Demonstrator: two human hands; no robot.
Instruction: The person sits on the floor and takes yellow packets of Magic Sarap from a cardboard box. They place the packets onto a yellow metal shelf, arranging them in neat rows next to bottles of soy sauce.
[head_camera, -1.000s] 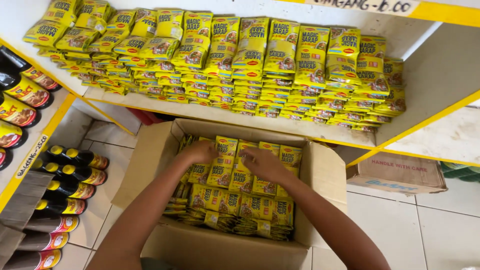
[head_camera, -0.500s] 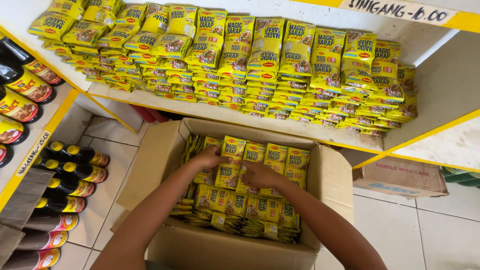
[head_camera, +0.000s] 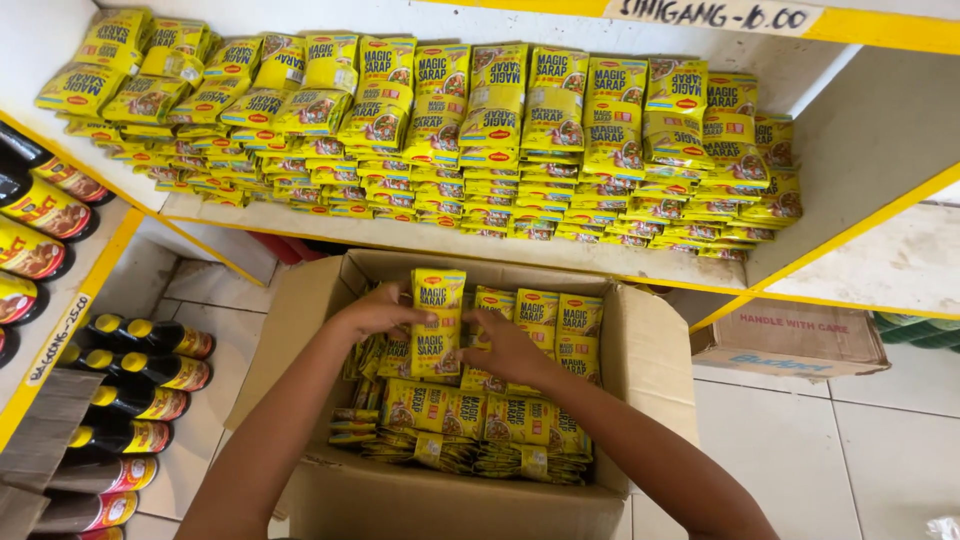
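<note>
Two shelves, white with yellow edging: upper shelf (head_camera: 640, 262) across top of frame, stacked with rows of yellow sachets (head_camera: 450, 130); side shelf (head_camera: 100, 250) at left edge, holding dark sauce bottles (head_camera: 45, 205). More bottles (head_camera: 140, 375) lower left. White tiled floor (head_camera: 860, 450) lower right. Open cardboard box (head_camera: 650, 350) at centre, filled with sachets. Second closed carton (head_camera: 790, 340) at right, under shelf. Left hand (head_camera: 375, 312) and right hand (head_camera: 505, 345) gripping one sachet strip (head_camera: 438, 320) from either side. Versus half a second earlier: strip now raised upright above box contents, previously level with rest.
</note>
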